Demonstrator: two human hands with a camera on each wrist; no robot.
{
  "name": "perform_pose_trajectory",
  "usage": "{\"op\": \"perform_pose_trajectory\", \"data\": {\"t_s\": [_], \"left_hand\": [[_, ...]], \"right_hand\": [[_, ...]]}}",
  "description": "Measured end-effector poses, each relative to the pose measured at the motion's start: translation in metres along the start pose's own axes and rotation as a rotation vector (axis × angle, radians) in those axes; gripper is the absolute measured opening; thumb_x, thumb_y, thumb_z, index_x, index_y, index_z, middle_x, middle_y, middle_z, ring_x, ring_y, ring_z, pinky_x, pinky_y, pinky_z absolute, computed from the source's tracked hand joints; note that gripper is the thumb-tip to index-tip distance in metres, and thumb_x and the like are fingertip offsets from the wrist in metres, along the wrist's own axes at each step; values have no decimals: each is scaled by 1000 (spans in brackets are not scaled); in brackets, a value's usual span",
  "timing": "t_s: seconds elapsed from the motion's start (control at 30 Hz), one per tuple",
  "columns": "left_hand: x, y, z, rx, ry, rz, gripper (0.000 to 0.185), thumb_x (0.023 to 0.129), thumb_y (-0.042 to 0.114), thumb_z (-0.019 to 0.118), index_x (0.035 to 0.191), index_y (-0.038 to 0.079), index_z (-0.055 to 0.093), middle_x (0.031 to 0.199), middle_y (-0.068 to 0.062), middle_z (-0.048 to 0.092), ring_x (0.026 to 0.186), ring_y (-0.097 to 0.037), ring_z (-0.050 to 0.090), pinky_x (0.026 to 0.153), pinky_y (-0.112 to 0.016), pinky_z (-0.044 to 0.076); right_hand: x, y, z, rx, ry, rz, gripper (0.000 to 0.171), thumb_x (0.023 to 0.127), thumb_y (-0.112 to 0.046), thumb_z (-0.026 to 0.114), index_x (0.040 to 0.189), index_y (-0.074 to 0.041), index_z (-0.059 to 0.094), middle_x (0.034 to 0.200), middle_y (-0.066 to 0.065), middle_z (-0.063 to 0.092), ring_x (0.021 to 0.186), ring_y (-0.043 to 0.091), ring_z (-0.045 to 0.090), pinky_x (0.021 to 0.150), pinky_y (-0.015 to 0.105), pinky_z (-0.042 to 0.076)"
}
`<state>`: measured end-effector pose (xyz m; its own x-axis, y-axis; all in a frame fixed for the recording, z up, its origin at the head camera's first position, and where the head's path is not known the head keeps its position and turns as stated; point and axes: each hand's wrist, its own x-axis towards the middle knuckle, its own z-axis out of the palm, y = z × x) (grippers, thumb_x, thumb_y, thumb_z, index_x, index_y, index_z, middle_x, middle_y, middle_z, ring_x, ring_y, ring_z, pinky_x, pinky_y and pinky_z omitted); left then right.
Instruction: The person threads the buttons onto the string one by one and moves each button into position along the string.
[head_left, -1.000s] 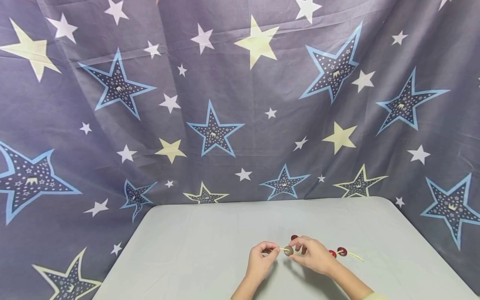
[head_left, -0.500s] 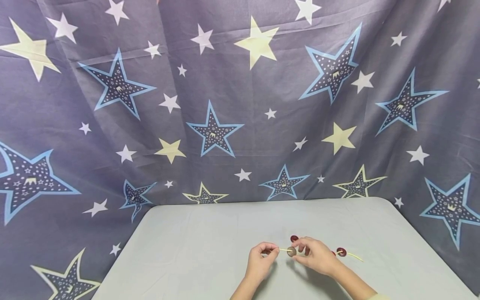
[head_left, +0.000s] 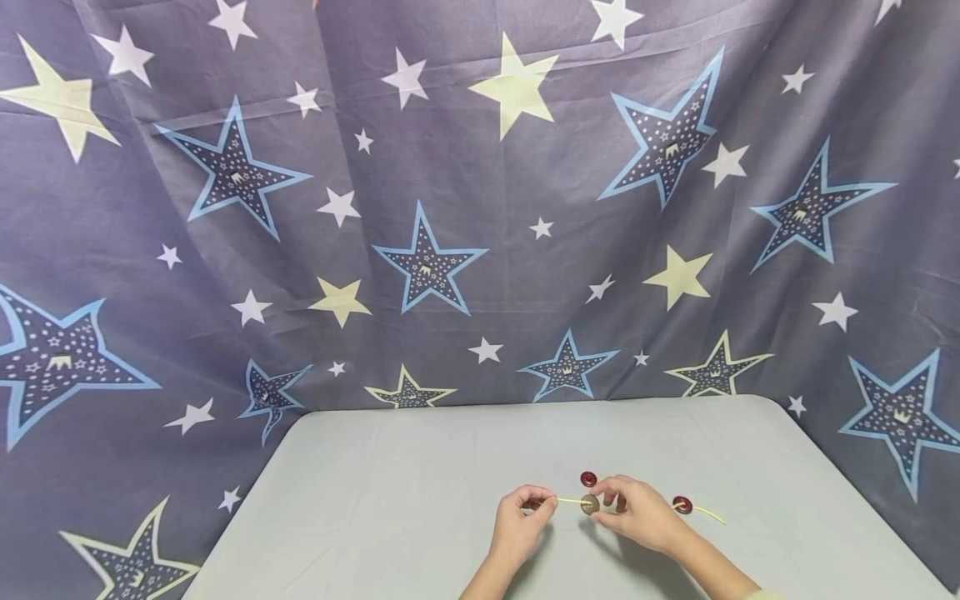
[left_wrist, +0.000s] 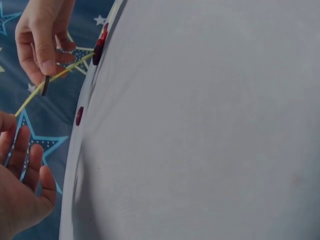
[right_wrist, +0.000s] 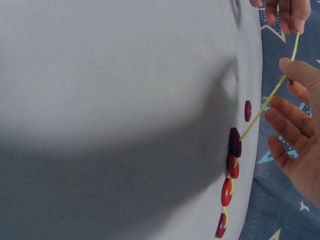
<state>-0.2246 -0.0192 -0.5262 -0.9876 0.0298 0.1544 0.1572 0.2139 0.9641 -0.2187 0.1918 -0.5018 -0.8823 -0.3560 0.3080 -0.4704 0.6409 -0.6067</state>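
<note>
Pinching thin yellow cord [head_left: 567, 501], left hand [head_left: 519, 518]; right hand [head_left: 637, 510] grips flat round button [head_left: 590, 503].

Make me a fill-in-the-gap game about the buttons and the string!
The left hand pinches the end of the ______ string.
The right hand holds a ______ button on that string.
One loose red button lies on the ______, beyond the hands.
Missing words: yellow; brown; table
</note>
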Motion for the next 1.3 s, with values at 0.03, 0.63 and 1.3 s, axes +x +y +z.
{"op": "perform_pose_trajectory", "data": {"t_s": [0.03,0.63,1.3], "left_hand": [[0,0,0,0,2,5,8,78,16,71,80,9,69,74,2,64,69,-1,51,63,-17,41],[-2,1,0,14,11,-8,7,78,17,70,79,11,69,72,5,62,69,-1,52,64,-17,41],[-2,0,-1,4,-7,-19,8,78,18,70,80,10,69,73,6,62,70,-2,52,65,-18,41]], "right_hand": [[0,0,0,1,-4,4,25,77,-27,74,99,-15,66,78,-6,58,65,-2,47,57,19,41],[-6,6,-2,-14,30,1,25,75,-24,76,96,-15,67,76,-7,56,63,-2,46,56,19,41],[-15,14,-9,-12,0,44,23,77,-24,75,95,-13,66,76,-4,55,63,1,47,56,19,40]]}}
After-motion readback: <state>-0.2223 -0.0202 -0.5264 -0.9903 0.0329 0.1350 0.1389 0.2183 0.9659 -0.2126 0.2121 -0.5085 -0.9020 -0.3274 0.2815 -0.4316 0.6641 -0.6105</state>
